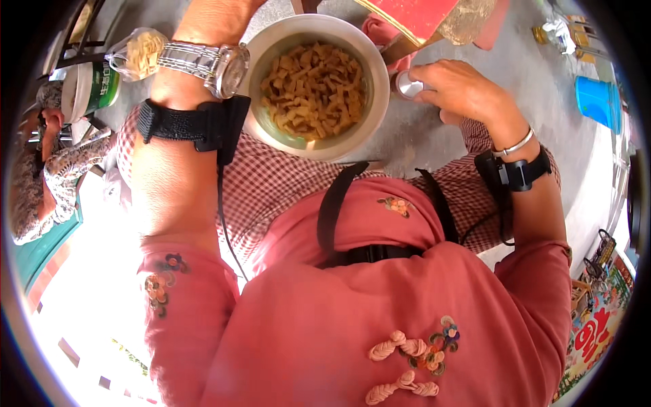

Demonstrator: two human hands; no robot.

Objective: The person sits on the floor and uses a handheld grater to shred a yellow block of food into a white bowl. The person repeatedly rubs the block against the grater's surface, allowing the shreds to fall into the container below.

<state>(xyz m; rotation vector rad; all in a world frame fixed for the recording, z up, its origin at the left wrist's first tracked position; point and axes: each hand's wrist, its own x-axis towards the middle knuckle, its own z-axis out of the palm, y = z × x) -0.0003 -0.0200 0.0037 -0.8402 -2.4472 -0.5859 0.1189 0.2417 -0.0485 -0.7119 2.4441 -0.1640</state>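
Observation:
A wide metal basin (pixel 377 112) stands in front of my knees. Many brown strips of food (pixel 313 91) lie in it, with some liquid showing near its lower side. My right hand (pixel 458 87), just beyond the basin's right rim, has its fingers closed around a small round silvery container (pixel 408 85). Part of that container is covered by the fingers. My left hand (pixel 220 15) reaches past the basin's left side and runs off the top edge, so its fingers are hidden. A clear plastic bag (pixel 141 53) with pale pieces inside is beside my left wrist.
A red-topped wooden piece of furniture (pixel 415 15) juts in at the top. To the left are a white bucket with a green label (pixel 93 88) and another person (pixel 57 152), seated. A blue bucket (pixel 597 102) stands on the concrete floor (pixel 536 95) at right.

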